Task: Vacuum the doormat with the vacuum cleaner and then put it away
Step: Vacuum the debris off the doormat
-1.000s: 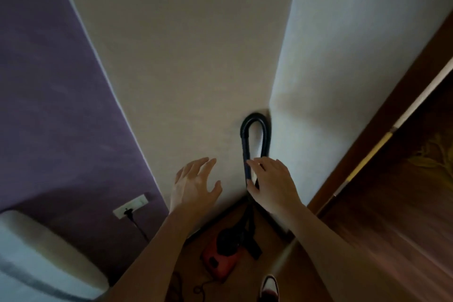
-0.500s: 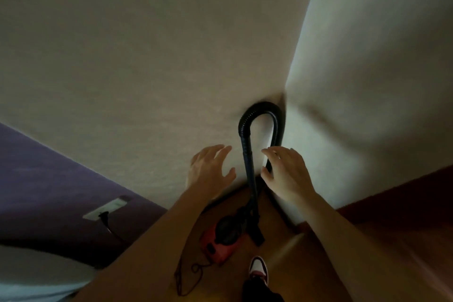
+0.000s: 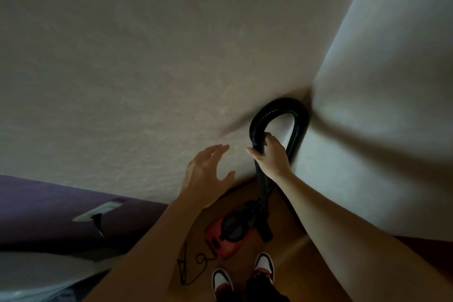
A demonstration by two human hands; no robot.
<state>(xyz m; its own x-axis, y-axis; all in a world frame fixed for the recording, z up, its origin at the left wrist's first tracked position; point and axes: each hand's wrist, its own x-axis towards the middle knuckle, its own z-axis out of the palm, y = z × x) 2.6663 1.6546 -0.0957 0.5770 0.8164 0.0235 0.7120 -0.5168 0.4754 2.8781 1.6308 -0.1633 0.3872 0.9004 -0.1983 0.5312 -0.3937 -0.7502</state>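
Grip of the right hand [image 3: 269, 157] is clamped round the hose [image 3: 256, 127], just below its arch. The left hand [image 3: 208, 174] hovers beside it, fingers spread and holding nothing. Below, the red vacuum [image 3: 226, 234] sits in the floor's corner, with its cord [image 3: 182, 270] loose near the shoes [image 3: 263, 265]. No doormat is in view. The step looks like taking hold of the vacuum, though I cannot tell whether to fetch it or stow it. The next move calls for the left hand on hose or body, clear of the cord.
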